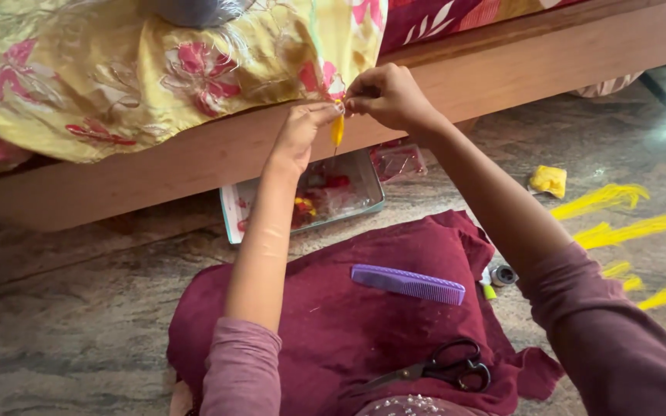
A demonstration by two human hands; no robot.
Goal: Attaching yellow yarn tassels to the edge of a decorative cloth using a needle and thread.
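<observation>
My left hand [302, 132] and my right hand [387, 96] meet at the lower edge of a yellow cloth with pink flowers [140, 73] that hangs over a wooden bed frame [156, 173]. Between the fingertips of both hands hangs a small yellow tassel [338, 129]. My left fingers pinch its top; my right fingers grip the cloth edge and thread just above it. A maroon cloth [333, 308] lies over my lap, with a purple comb [408, 284] and black-handled scissors [441, 368] on it.
A shallow tray [306, 202] with red and yellow bits sits on the stone floor, half under the bed. Several loose yellow tassels [618, 216] and a yellow wad [549, 181] lie at right. A small thread spool [503, 274] rests by the maroon cloth.
</observation>
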